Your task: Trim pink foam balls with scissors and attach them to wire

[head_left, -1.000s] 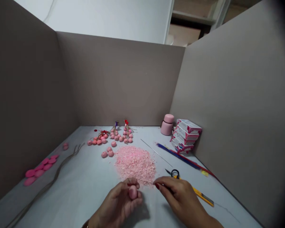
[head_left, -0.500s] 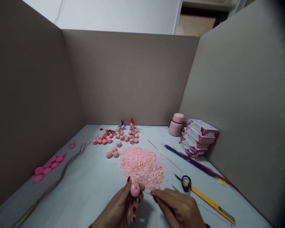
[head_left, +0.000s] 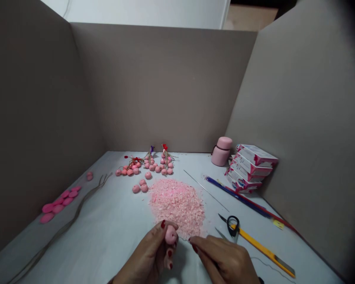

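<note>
My left hand [head_left: 149, 256] pinches a small round pink bead [head_left: 170, 235] between thumb and fingers, just above the table's near edge. My right hand [head_left: 225, 260] is beside it on the right, fingertips pinched on a thin needle or wire [head_left: 185, 238] whose tip is close to the bead. A heap of pale pink shavings [head_left: 177, 203] lies directly behind both hands.
Black-handled scissors [head_left: 232, 224] and a yellow craft knife [head_left: 263, 249] lie at the right, with long rods [head_left: 236, 196], stacked small boxes [head_left: 250, 167] and a pink jar [head_left: 221, 151] behind. Finished bead clusters [head_left: 149, 165], loose beads [head_left: 140, 186], pink discs [head_left: 59, 201] and a grey cord [head_left: 77, 209] sit left. Cardboard walls enclose the table.
My left hand has turned the bead upward between its fingertips, and my right hand has drawn nearer to it. The view has tilted down a little.
</note>
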The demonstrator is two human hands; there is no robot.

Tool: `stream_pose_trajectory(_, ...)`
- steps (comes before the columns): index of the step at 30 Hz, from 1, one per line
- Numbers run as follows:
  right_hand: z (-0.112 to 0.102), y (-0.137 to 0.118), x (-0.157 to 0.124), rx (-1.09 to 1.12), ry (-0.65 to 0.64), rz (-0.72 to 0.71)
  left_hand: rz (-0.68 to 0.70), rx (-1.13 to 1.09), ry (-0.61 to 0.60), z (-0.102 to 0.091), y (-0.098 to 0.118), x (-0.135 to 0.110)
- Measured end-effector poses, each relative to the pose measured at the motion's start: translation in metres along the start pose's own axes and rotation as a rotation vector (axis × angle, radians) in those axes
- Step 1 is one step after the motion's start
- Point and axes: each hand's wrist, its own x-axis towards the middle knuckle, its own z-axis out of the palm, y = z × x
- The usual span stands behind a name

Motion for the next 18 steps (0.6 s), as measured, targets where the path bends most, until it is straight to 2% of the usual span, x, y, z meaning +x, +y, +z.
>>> stream_pose_trajectory(4, -0.001, -0.004, 0.001, -0.029, 0.019, 0.01, 0.089, 0.114, -0.033, -0.002, 0.001, -0.001)
stream_pose_trajectory(7, -0.001, -0.007, 0.0, -0.009, 0.027, 0.019, 0.142, 0.298, -0.022, -0.002, 0.003, -0.002)
stream_pose_trajectory(12, -0.002, -0.009, 0.002, 0.214, -0.022, 0.172, 0.28, 0.518, -0.025, 0.002, 0.01, -0.009)
stream_pose_trajectory(16, -0.006, -0.011, 0.006, 0.354, -0.107, 0.276, 0.449, 0.768, -0.068, 0.015, 0.015, -0.02)
stream_pose_trajectory(18, -0.009, -0.012, 0.008, 0.385, -0.132, 0.307, 0.525, 0.825, -0.063, 0.021, 0.014, -0.025)
